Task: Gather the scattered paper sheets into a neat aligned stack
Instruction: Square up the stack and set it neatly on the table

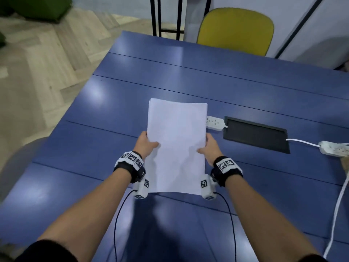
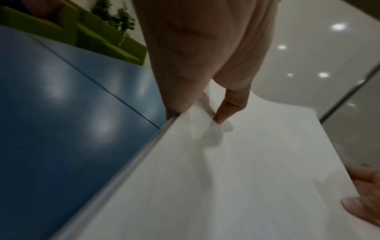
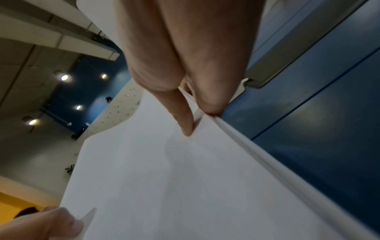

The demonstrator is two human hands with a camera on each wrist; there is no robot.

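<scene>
Left hand (image 1: 146,146) and right hand (image 1: 208,148) pinch the paper stack (image 1: 176,144) between them above the surface (image 1: 94,140) (far edges slightly uneven); a loosened grip could let sheets fan out.

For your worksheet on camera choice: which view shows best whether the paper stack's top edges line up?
The head view: the whole paper stack shows, top edges slightly offset. Each wrist view shows only one side edge, near the left hand or right hand.
</scene>
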